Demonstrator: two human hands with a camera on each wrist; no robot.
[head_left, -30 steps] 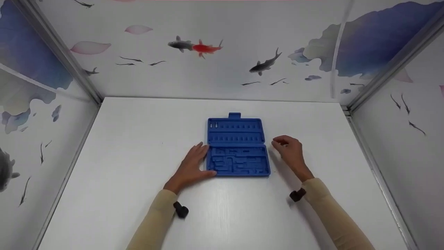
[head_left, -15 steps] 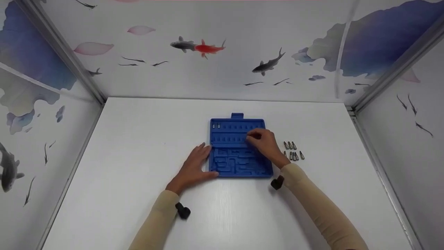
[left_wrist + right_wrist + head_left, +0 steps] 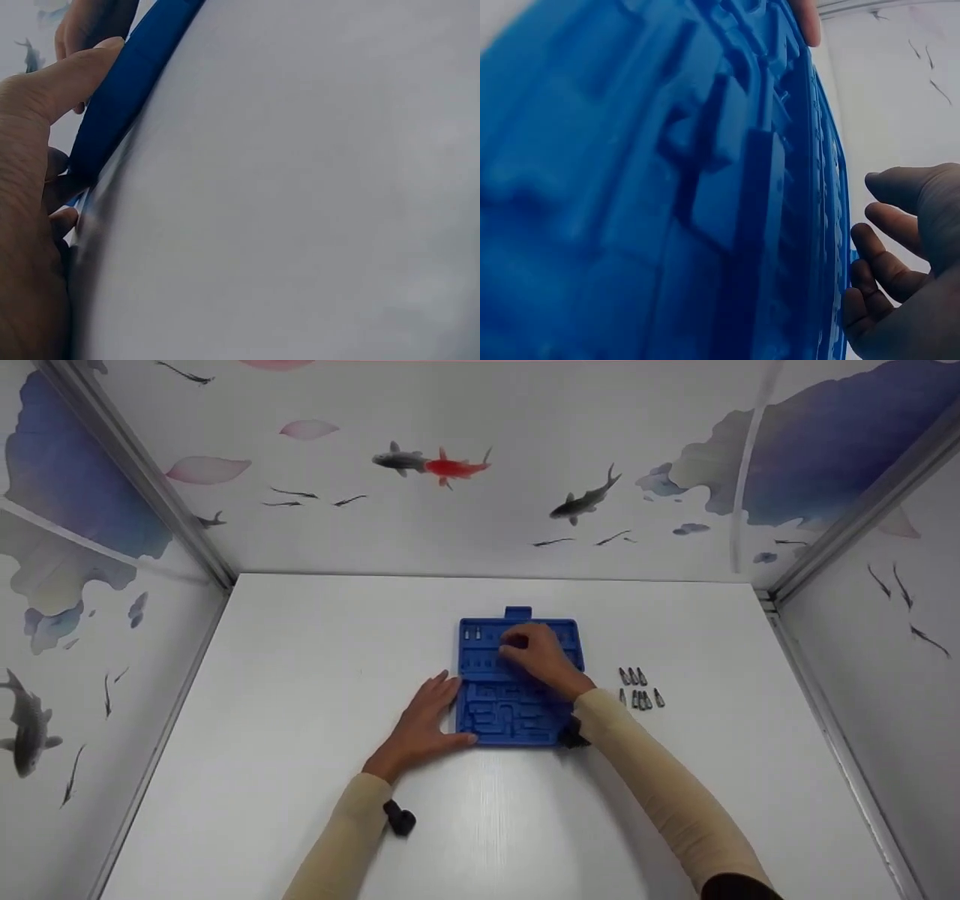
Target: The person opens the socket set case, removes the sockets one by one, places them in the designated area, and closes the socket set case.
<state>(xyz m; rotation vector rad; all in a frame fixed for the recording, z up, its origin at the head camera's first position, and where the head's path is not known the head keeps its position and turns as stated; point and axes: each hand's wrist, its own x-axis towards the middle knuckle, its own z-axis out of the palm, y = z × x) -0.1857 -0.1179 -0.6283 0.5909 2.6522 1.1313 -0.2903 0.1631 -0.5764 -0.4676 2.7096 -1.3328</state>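
Note:
An open blue plastic tool case [image 3: 517, 688] lies on the white table, its lid with rows of small slots at the far side and its moulded tray nearer. Two small metal bits [image 3: 472, 634] stand in the lid's far row, at the left. My left hand [image 3: 424, 727] rests against the case's left side, thumb at the near corner and fingers along the edge. Over the lid, just right of those two, my right hand [image 3: 540, 656] pinches a small screwdriver bit, which its fingers hide. Several more bits [image 3: 639, 690] lie in two groups right of the case.
The white table [image 3: 337, 622] is bounded by panels printed with fish, petals and blue shapes. A latch tab [image 3: 518, 613] sticks out from the far edge of the lid. Each wrist carries a small black camera.
My right hand has moved left from beside the case to over the lid, uncovering the loose bits on the table. The left hand stays at the case's left edge.

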